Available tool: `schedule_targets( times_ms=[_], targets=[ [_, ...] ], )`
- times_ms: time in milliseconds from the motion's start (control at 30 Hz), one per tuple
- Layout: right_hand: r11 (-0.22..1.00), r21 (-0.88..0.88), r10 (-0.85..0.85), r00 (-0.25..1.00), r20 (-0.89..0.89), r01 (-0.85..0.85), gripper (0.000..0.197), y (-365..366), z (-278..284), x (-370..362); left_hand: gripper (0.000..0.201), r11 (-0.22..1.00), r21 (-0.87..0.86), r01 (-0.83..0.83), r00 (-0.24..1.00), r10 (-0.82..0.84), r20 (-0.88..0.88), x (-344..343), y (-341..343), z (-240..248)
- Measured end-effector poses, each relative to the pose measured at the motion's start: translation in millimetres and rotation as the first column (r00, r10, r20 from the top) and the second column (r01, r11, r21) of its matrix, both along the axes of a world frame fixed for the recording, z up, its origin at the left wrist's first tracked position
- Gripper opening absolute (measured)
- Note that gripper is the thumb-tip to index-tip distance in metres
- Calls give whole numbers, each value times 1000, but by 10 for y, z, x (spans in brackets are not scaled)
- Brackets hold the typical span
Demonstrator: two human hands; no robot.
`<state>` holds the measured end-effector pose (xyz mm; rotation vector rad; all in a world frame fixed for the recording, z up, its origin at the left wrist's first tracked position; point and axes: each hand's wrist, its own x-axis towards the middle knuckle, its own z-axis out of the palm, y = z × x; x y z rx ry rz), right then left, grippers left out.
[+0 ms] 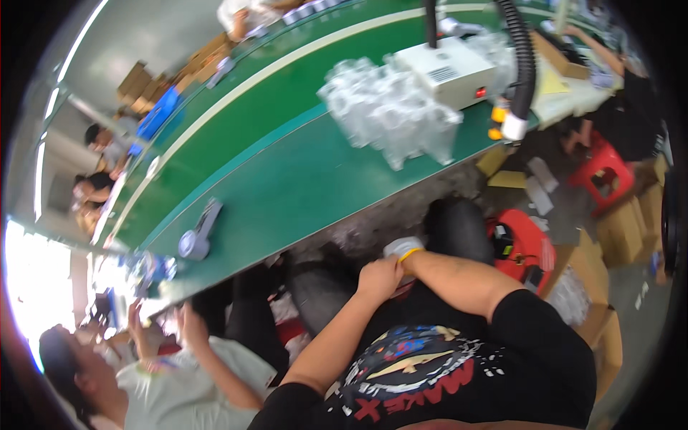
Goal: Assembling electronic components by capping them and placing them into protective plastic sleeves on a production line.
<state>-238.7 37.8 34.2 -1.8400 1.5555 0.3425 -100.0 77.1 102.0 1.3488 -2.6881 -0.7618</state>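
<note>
Both my hands are together above my lap, in front of the green workbench (pixel 287 190). My right hand (pixel 401 248) wears a pale glove (pixel 403 246) with a yellow cuff edge at the wrist. My left hand (pixel 380 278) is bare and closed, its fingertips at the glove's cuff. The fingers of my right hand are too hidden and blurred to read. On the bench to the left lies a grey-purple handheld device (pixel 201 233) with a round head and a long handle, apart from my hands.
Clear plastic bags (pixel 394 107) are heaped beside a white machine box (pixel 448 68) and a black ribbed hose (pixel 527 57). A co-worker (pixel 193 373) sits close at my left, hands raised. Red stools (pixel 527 247) and cardboard boxes (pixel 591 287) stand at right. A green conveyor (pixel 287 86) runs behind.
</note>
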Motion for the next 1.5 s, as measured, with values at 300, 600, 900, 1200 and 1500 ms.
schedule_targets(
  times_ms=[300, 600, 900, 1200, 1500],
  targets=[
    [953, -78, -249, 907, 339, 291, 41, 51, 814, -138, 10, 935, -252, -249, 869, 101, -485, 1055, -592, 1085],
    [954, -48, -239, 850, 470, 295, 44, -86, 689, -203, 54, 88, -466, -881, 450, 464, -763, 2795, -1612, 1523],
    [907, -160, -196, 726, 659, 390, 40, 120, 1255, -235, 69, 394, -136, -909, 365, 595, -716, 2367, -1462, 1536],
    [517, -488, 79, 528, 845, 703, 44, 537, 2127, -401, 67, 795, -61, -604, 472, 295, -831, 1287, -228, 1771],
    [581, -517, 88, 583, 808, 628, 46, 767, 2259, -600, 81, 901, -147, -408, 654, 176, -735, 1232, 46, 1675]
  ],
)
